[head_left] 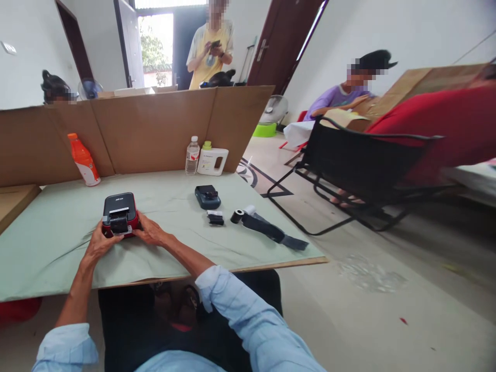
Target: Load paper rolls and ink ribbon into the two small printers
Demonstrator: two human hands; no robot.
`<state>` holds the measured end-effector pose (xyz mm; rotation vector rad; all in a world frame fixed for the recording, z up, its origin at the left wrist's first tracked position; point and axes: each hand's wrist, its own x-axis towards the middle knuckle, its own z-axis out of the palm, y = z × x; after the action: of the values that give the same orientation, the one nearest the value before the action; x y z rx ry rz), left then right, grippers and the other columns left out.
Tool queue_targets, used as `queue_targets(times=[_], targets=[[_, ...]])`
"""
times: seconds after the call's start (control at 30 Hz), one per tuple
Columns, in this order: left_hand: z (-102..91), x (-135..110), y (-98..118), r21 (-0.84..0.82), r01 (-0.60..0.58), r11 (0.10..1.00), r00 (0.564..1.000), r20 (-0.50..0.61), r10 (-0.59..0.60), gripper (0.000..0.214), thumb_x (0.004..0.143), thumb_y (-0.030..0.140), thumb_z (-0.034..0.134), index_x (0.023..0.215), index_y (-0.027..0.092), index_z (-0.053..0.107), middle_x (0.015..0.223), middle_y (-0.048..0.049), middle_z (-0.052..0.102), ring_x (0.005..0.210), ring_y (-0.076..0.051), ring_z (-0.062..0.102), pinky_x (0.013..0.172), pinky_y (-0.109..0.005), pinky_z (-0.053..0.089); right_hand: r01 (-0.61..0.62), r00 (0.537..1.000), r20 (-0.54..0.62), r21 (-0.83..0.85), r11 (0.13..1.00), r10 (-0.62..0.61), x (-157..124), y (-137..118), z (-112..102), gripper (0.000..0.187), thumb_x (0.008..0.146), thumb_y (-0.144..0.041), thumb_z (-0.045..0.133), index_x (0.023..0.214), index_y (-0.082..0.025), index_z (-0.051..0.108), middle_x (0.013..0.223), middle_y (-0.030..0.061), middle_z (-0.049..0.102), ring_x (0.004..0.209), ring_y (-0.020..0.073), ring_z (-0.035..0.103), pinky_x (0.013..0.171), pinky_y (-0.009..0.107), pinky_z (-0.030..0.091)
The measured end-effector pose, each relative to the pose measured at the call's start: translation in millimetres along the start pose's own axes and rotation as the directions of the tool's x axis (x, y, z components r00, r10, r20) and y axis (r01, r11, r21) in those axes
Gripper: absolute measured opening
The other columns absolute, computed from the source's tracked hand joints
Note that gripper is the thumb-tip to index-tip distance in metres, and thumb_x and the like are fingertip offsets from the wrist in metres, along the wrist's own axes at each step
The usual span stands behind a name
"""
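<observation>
A black and red label printer (120,205) stands on the green-covered table (163,258), with a dark strip showing at its front. My left hand (101,242) grips its left front corner, the thumb along the front edge. On the opposite side, my right hand (152,230) is closed around the right front corner. To the right lie a smaller dark device (207,197), a small black and white piece (215,218) and a black roll (237,216). A long black strip (267,230) trails from near the roll toward the table's right edge.
Cardboard panels (155,116) wall off the table's back. Before them stand an orange bottle (83,161), a clear bottle (192,156) and a white jug (212,159). A black folding chair (360,160) is at right. Other people sit and stand beyond.
</observation>
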<state>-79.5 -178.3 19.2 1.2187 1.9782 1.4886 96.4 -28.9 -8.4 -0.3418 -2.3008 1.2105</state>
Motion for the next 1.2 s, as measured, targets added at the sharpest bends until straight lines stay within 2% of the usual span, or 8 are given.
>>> queue_targets(times=[0.17,0.27,0.4,0.57,0.7,0.83,1.03,1.2], targets=[[12.2,-2,3,0.001,-0.037,0.999,0.998,-0.041,0.037,0.087,0.056,0.049,0.094,0.127,0.014,0.058,0.113,-0.014,0.075,0.104,-0.032,0.074,0.093,-0.049,0.061,-0.058,0.997,-0.045,0.019,0.998,0.059,-5,-8,0,0.076,0.09,-0.027,0.07,0.158,-0.02,0.035,0.152,0.0135,0.059,0.136,0.0327,0.058,0.116,0.051,0.047],[26.0,-10,12,0.011,-0.074,0.997,0.997,-0.013,0.074,0.08,0.06,0.047,0.092,0.127,0.016,0.059,0.109,-0.0111,0.075,0.096,-0.029,0.074,0.086,-0.044,0.062,-0.073,0.992,-0.096,0.044,0.996,0.077,-25,-11,-10,0.076,0.091,-0.028,0.07,0.158,-0.02,0.037,0.151,0.0139,0.059,0.137,0.0327,0.058,0.117,0.051,0.046],[56.3,-21,29,0.026,-0.109,0.994,0.994,0.036,0.108,0.077,0.066,0.043,0.088,0.131,0.016,0.057,0.11,-0.01,0.074,0.093,-0.026,0.072,0.083,-0.04,0.061,-0.039,0.983,-0.177,0.032,0.999,0.045,-59,-11,-33,0.074,0.091,-0.029,0.069,0.158,-0.019,0.039,0.154,0.0151,0.057,0.141,0.0323,0.055,0.121,0.051,0.042],[99.2,-28,41,-0.033,-0.12,0.992,0.985,0.12,0.123,0.083,0.068,0.038,0.087,0.141,0.017,0.053,0.122,-0.0121,0.072,0.105,-0.028,0.072,0.093,-0.043,0.059,-0.057,0.959,-0.278,0.008,0.998,0.057,-99,6,-58,0.077,0.092,-0.031,0.068,0.162,-0.02,0.037,0.156,0.0165,0.055,0.143,0.0336,0.053,0.122,0.054,0.041],[121.1,-34,41,-0.1,-0.128,0.987,0.967,0.207,0.147,0.094,0.071,0.037,0.085,0.153,0.018,0.043,0.137,-0.0147,0.068,0.121,-0.031,0.069,0.107,-0.047,0.054,-0.041,0.944,-0.327,0.0,0.999,0.039,-121,21,-65,0.077,0.093,-0.03,0.067,0.163,-0.022,0.036,0.157,0.0157,0.055,0.143,0.0324,0.054,0.121,0.053,0.043],[126.0,-39,38,-0.056,-0.12,0.991,0.961,0.243,0.13,0.102,0.072,0.034,0.081,0.16,0.017,0.033,0.143,-0.0165,0.066,0.128,-0.033,0.066,0.113,-0.051,0.049,-0.026,0.934,-0.356,-0.018,1.0,0.018,-131,30,-63,0.077,0.093,-0.03,0.068,0.163,-0.023,0.037,0.16,0.015,0.052,0.147,0.0317,0.051,0.123,0.053,0.041],[117.1,-41,41,0.06,-0.18,0.982,0.944,0.29,0.156,0.095,0.079,0.034,0.078,0.161,0.019,0.034,0.147,-0.017,0.063,0.133,-0.033,0.063,0.116,-0.051,0.047,-0.046,0.922,-0.386,-0.015,0.999,0.037,-132,39,-58,0.083,0.091,-0.035,0.073,0.163,-0.022,0.036,0.161,0.0172,0.05,0.149,0.0333,0.049,0.124,0.055,0.039],[114.4,-53,26,0.239,-0.28,0.93,0.933,0.295,0.205,0.114,0.073,0.038,0.086,0.167,0.021,0.023,0.157,-0.0212,0.054,0.141,-0.039,0.057,0.117,-0.056,0.046,-0.058,0.917,-0.397,-0.022,0.998,0.045,-135,38,-58,0.086,0.09,-0.031,0.075,0.165,-0.027,0.033,0.162,0.0143,0.05,0.148,0.0319,0.049,0.125,0.055,0.039]])
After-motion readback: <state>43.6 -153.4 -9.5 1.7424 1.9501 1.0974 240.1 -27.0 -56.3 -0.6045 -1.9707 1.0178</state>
